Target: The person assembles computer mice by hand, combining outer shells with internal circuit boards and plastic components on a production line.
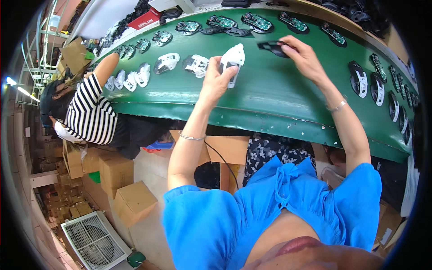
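Note:
My left hand (217,77) grips a white plastic mouse shell (233,59), lifted slightly above the green conveyor belt (279,96). My right hand (302,55) reaches farther across the belt and pinches a black mouse part (272,47). Two more white shells (196,64) (166,62) lie on the belt just left of my left hand. Green circuit boards in black bases (256,21) sit in a row along the belt's far side.
A co-worker in a striped top (90,114) leans over the belt at the left among white shells (130,81). Black mouse bases (365,81) line the belt's right end. Cardboard boxes (133,201) and a white fan (93,240) stand on the floor below.

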Available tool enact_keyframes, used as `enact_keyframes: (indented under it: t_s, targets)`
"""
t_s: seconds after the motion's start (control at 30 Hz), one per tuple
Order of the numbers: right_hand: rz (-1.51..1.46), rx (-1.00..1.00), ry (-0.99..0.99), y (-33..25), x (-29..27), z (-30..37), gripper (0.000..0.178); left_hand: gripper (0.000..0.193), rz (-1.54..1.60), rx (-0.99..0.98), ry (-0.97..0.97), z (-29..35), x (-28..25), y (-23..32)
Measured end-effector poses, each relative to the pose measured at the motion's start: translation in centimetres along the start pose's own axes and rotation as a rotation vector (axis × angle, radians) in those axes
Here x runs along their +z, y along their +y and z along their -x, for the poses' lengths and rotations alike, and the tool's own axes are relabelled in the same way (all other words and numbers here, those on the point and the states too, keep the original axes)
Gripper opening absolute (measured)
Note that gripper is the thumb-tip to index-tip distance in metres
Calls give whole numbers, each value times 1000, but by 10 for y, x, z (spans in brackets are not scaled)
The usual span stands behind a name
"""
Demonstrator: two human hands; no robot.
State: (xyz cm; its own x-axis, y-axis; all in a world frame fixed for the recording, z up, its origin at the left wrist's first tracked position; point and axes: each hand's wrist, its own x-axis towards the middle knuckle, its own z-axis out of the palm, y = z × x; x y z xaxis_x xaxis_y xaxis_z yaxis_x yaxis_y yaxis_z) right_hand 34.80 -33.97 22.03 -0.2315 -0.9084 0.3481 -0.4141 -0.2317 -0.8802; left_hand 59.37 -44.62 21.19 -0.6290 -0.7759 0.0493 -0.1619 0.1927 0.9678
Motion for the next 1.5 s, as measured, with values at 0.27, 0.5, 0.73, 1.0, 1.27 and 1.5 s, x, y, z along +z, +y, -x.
enact_keyframes:
  t_s: [0.27,0.5,0.73,1.0,1.27,1.5]
  targets:
    - [466,-277,-566,-91,-23,11,22,41,907,-405,-279,31,69,54]
    - [365,-211,295,-94,-16,40,39,44,713,-194,-59,48,100,55]
    - [-39,95,251,-88,-10,81,18,55,662,43,42,46,125,66]
    - [58,-60,179,-96,-21,82,14,61,665,29,14,43,131,51]
    - [116,-44,243,-95,-7,80,19,55,455,186,103,55,135,61]
    - [60,10,196,-90,0,92,22,67,167,271,97,60,119,59]
